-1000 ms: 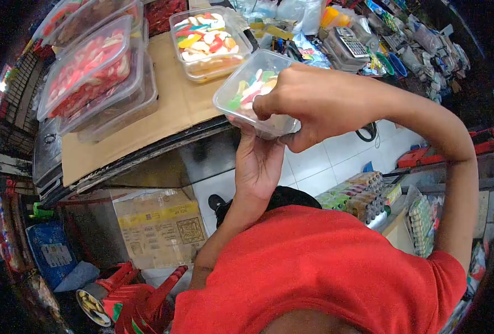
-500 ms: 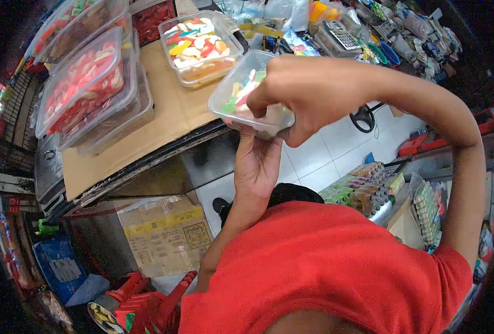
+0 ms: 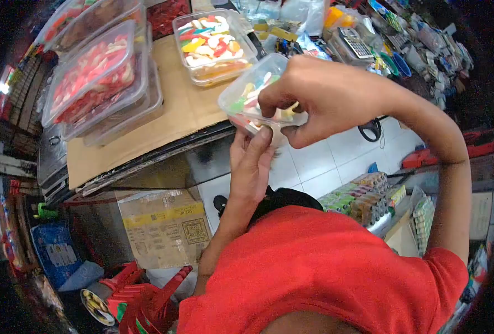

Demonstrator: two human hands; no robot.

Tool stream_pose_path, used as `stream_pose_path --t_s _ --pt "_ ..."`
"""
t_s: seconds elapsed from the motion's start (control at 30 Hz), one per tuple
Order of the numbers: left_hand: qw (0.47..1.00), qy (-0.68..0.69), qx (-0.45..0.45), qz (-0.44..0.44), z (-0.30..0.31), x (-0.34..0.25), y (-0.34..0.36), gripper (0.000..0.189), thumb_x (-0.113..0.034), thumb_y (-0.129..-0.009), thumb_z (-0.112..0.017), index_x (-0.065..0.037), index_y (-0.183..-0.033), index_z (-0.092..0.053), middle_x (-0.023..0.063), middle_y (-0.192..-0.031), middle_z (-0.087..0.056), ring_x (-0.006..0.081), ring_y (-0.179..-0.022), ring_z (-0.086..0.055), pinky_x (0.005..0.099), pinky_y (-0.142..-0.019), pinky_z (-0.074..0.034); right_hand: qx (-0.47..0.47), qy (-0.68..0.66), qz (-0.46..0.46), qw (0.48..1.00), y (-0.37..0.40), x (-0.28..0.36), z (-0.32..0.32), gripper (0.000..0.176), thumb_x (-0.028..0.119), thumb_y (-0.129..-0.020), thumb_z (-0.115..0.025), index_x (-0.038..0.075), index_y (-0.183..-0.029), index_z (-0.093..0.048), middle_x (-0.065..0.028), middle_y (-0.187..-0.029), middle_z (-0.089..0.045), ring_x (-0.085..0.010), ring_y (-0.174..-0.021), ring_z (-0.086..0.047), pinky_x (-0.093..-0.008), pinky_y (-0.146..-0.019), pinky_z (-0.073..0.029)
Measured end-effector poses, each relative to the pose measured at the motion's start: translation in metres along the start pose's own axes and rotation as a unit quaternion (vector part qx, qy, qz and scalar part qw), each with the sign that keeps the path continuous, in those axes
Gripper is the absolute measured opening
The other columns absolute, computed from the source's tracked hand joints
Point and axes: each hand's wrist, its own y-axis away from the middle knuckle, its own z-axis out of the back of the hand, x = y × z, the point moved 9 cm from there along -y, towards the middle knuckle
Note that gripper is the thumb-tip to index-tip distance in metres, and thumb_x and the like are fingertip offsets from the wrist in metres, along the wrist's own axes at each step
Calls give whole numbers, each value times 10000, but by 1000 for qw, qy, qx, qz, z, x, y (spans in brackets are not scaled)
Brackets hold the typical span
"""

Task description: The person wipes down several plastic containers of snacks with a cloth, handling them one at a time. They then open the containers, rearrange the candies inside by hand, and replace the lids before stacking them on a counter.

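A clear plastic tub [image 3: 223, 98] with colourful gummy candies [image 3: 251, 93] in it is held tilted just past the table's front edge. My left hand [image 3: 251, 164] supports it from below, its thumb pressed against the near side. Over the right part of the tub bends my right hand [image 3: 333, 100]. Its fingers curl down at the candies and its thumb sits by the near right corner, so the hand seems to grip the tub there. Some of its fingertips are hidden. Behind, a second tub of mixed gummies [image 3: 211, 44] stands on the cardboard-covered table [image 3: 172, 103].
Stacked tubs of red and white gummies [image 3: 94, 72] stand at the left. A calculator [image 3: 355, 43] lies among packets at the back right. Below are a cardboard box [image 3: 166, 228], several packed bottles [image 3: 364, 195] and white floor tiles [image 3: 319, 161].
My left thumb has moved up over the tub's near side. My right hand has shifted slightly, uncovering more candy between finger and thumb. The whole view has moved a little.
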Motion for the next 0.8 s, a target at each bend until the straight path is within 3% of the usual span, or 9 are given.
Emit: stream_pose_path --t_s 0.1,0.17,0.27,0.37,0.4,0.5,0.53,0.63,0.8 --pt "998 -46 6 -35 -8 -13 4 508 -95 -853 -538 22 -1303 -336 127 -1277 -462 224 -1162 -494 360 -1027 -368 -72 -46 53 995 5 0 11 253 51 -612 -663 -47 -832 -587 -160 -668 -612 -253 -639 -646 -310 -620 -524" --pt "997 -64 -17 -40 -8 -21 4 560 -68 -833 -519 -23 -1343 -294 144 -1278 -451 229 -1153 -502 366 -997 -403 -55 -48 32 997 2 3 17 248 39 -614 -662 -64 -823 -578 -167 -671 -613 -240 -668 -663 -299 -638 -540" --pt "995 -81 -25 -54 -15 -34 10 776 -70 -857 -520 -200 -1434 -16 152 -1289 -422 242 -1148 -488 430 -908 -460 -68 -67 36 995 2 7 17 267 66 -640 -698 -53 -846 -576 -166 -731 -632 -264 -710 -661 -341 -667 -533" --pt "998 -39 -9 -58 -8 -37 5 738 -98 -866 -491 -189 -1437 -32 145 -1322 -385 256 -1157 -482 439 -899 -466 -5 -17 89 996 4 17 -3 409 133 -648 -740 -29 -980 -565 -186 -867 -633 -293 -837 -642 -381 -765 -512" --pt "997 -53 -13 -61 -9 -41 6 720 -91 -862 -476 -183 -1436 -51 144 -1347 -359 279 -1180 -469 463 -915 -458 29 35 87 995 9 13 -7 609 202 -657 -752 21 -1177 -491 -204 -1082 -572 -326 -1004 -577 -422 -877 -457" --pt "993 -91 -40 -66 -8 -45 10 618 -169 -854 -478 -152 -1397 -184 137 -1347 -393 309 -1191 -477 477 -870 -507 -84 202 80 972 20 -31 -6 735 216 -660 -748 71 -1295 -407 -197 -1225 -487 -347 -1083 -524 -437 -905 -429" --pt "992 -102 -37 -64 -7 -46 10 643 -157 -846 -486 -155 -1403 -165 153 -1367 -372 324 -1189 -477 491 -857 -513 -37 201 34 978 19 -48 -11 819 198 -642 -755 95 -1344 -346 -194 -1254 -456 -374 -1106 -498 -447 -924 -409" --pt "989 -131 -21 -58 -8 -49 8 661 -145 -845 -479 -160 -1411 -139 165 -1378 -354 340 -1193 -471 497 -862 -510 51 129 -36 990 17 -76 -25 849 172 -625 -753 97 -1357 -329 -204 -1233 -467 -378 -1099 -504 -446 -918 -416" --pt "994 -102 0 -35 -7 -52 8 709 -92 -842 -480 -172 -1426 -86 185 -1370 -353 346 -1177 -483 502 -848 -515 55 142 -16 988 15 -74 -26 897 95 -584 -744 90 -1370 -313 -216 -1185 -502 -370 -1057 -529 -441 -878 -437"
